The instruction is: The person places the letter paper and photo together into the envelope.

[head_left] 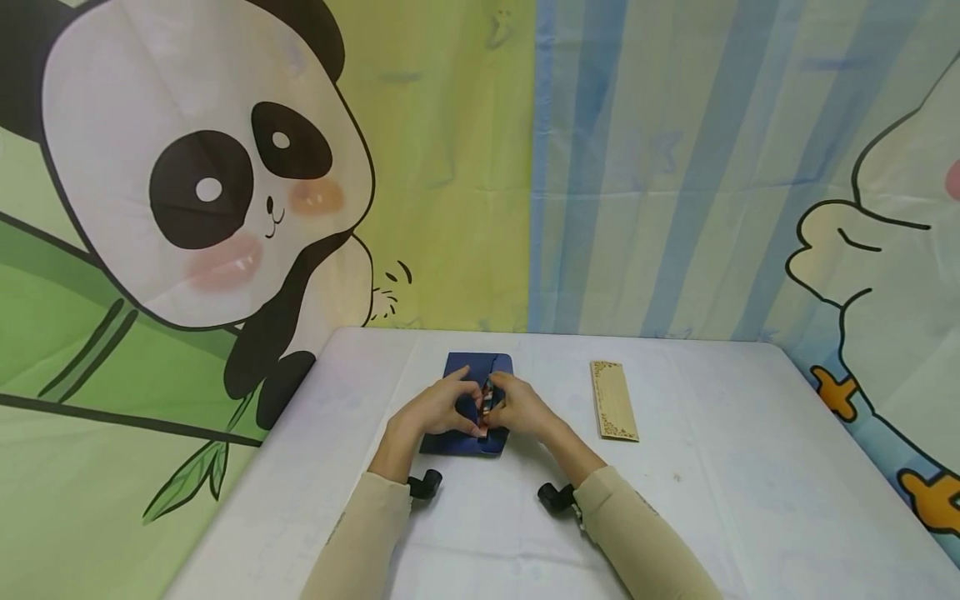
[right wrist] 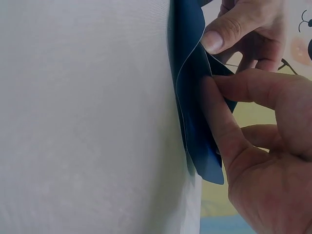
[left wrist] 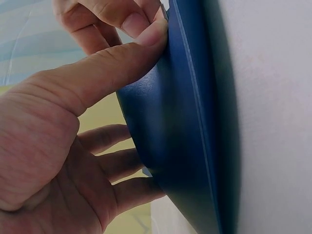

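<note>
A dark blue folder [head_left: 450, 443] lies on the white table, with a loose flap or pocket edge along its right part. Over its left side, my left hand [head_left: 437, 407] bends thumb and index finger toward that edge; the thumb [left wrist: 105, 68] presses at the edge in the left wrist view. From the right, my right hand [head_left: 522, 408] pinches the same edge. In the right wrist view the folder's blue layers [right wrist: 192, 107] stand apart beside the right fingers. A small colourful piece [head_left: 488, 395] shows between both hands; its kind is unclear, partly hidden by fingers.
A narrow tan card [head_left: 615, 400] with an ornate brown border lies to the right of the folder on the white table [head_left: 712, 500]. Behind the table hangs a printed cloth with a panda [head_left: 210, 167]. Black devices [head_left: 425, 484] are worn at both wrists.
</note>
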`<state>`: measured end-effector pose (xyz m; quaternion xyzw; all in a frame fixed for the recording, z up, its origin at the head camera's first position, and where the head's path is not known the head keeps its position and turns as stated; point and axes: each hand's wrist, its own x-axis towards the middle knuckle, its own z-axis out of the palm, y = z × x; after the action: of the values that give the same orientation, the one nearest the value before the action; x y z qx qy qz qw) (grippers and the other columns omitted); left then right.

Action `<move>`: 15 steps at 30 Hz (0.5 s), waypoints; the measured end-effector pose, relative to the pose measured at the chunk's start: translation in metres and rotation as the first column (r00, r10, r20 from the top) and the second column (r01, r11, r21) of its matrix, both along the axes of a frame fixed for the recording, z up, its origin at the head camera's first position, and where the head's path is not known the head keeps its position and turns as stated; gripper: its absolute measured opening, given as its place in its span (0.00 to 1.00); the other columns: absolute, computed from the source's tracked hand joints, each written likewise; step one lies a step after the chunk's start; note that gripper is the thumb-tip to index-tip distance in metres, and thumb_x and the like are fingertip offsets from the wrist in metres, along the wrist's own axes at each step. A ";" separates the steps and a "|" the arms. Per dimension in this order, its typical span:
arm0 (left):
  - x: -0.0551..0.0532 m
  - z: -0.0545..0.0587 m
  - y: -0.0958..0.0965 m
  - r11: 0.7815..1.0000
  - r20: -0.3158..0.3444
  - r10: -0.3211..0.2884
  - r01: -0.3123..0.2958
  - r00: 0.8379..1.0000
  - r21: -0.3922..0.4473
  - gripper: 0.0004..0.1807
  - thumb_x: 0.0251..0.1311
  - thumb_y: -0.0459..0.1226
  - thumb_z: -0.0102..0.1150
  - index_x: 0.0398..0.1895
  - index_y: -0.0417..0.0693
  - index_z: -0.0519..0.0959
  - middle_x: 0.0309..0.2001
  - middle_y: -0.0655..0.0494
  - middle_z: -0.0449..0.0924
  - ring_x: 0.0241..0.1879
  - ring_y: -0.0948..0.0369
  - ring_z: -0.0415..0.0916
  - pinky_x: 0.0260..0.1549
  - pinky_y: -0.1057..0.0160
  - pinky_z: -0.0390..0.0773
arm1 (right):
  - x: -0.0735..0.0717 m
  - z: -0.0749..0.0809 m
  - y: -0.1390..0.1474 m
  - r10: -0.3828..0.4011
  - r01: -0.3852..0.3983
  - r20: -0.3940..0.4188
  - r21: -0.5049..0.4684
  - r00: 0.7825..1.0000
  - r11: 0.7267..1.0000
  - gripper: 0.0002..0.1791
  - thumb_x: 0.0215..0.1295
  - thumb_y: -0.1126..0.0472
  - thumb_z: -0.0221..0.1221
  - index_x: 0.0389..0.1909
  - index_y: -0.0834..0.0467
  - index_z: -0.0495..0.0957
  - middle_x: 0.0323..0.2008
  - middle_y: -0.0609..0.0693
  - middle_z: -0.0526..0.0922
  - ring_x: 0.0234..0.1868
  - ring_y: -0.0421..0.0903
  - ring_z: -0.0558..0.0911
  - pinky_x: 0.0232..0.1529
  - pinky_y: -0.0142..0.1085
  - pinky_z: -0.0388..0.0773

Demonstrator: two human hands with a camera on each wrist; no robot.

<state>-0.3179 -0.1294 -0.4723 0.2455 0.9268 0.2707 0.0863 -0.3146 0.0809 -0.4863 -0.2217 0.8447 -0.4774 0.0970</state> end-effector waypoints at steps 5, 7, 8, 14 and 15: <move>0.000 -0.001 0.001 1.000 0.001 0.005 -0.005 1.000 -0.006 0.20 0.46 0.50 0.84 0.37 0.63 0.80 0.83 0.38 0.51 0.78 0.35 0.56 0.72 0.35 0.64 | -0.001 -0.001 0.000 0.002 -0.001 -0.027 0.037 1.000 0.999 0.47 0.57 0.74 0.68 0.77 0.73 0.57 0.80 0.70 0.54 0.29 0.39 0.87 0.35 0.31 0.82; 0.000 -0.002 0.001 1.000 0.000 0.003 -0.003 1.000 -0.006 0.20 0.46 0.50 0.84 0.37 0.62 0.80 0.83 0.38 0.51 0.78 0.35 0.56 0.71 0.35 0.64 | -0.001 -0.001 0.000 0.009 -0.009 -0.025 0.031 1.000 0.999 0.47 0.57 0.74 0.68 0.77 0.73 0.57 0.80 0.70 0.54 0.29 0.39 0.87 0.35 0.31 0.83; 0.000 -0.001 0.001 1.000 0.000 0.003 -0.003 1.000 -0.006 0.21 0.46 0.50 0.84 0.37 0.62 0.80 0.83 0.38 0.51 0.78 0.34 0.56 0.71 0.35 0.64 | -0.001 -0.002 0.000 0.013 -0.012 -0.021 0.032 1.000 0.999 0.47 0.58 0.74 0.68 0.77 0.73 0.56 0.80 0.70 0.53 0.30 0.39 0.87 0.35 0.31 0.83; -0.001 0.000 0.000 1.000 0.004 0.007 -0.007 1.000 -0.013 0.20 0.46 0.49 0.84 0.37 0.64 0.79 0.83 0.39 0.50 0.78 0.34 0.56 0.72 0.35 0.64 | -0.002 -0.001 -0.002 0.013 -0.011 -0.028 0.062 1.000 0.998 0.46 0.58 0.72 0.69 0.76 0.73 0.58 0.80 0.69 0.55 0.27 0.38 0.84 0.35 0.31 0.81; -0.001 0.000 0.000 1.000 0.003 0.007 -0.007 1.000 -0.014 0.20 0.46 0.49 0.84 0.37 0.64 0.79 0.83 0.39 0.50 0.78 0.35 0.56 0.72 0.35 0.64 | -0.002 -0.001 -0.002 0.012 -0.010 -0.033 0.068 0.999 0.998 0.46 0.58 0.72 0.69 0.76 0.74 0.58 0.80 0.70 0.55 0.27 0.38 0.84 0.35 0.31 0.80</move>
<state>-0.3187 -0.1292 -0.4725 0.2411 0.9295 0.2647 0.0887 -0.3168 0.0792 -0.4874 -0.2308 0.8607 -0.4441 0.0930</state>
